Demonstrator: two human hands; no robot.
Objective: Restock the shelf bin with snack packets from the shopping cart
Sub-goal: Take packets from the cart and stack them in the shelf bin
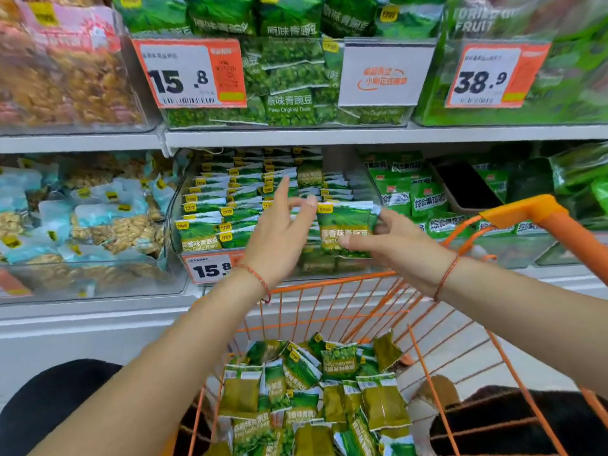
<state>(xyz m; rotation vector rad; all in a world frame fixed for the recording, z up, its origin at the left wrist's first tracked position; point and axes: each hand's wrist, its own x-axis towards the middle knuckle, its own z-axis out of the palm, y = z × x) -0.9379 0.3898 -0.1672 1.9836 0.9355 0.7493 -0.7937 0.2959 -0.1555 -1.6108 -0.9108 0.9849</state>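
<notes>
The right hand (399, 250) is gripping a small stack of green snack packets (345, 230), thumb curled along their lower edge and fingers wrapped behind, and is holding them upright in front of the clear shelf bin (174, 205) on the middle shelf. The left hand (279, 240) is hovering just beside the stack with its fingers straight and spread, holding nothing, its fingertips near the stack's top left corner. Inside the bin, rows of matching green packets are standing on edge, filling the left and back portions. A price tag (210, 268) reading 15.8 is sitting on the bin's front. Below the forearms, the orange shopping cart (329, 284) is standing against the shelving, and a loose heap of the same packets (316, 393) is lying in its basket. A dark phone (464, 185) is resting on packets in the neighbouring bin to the right.
</notes>
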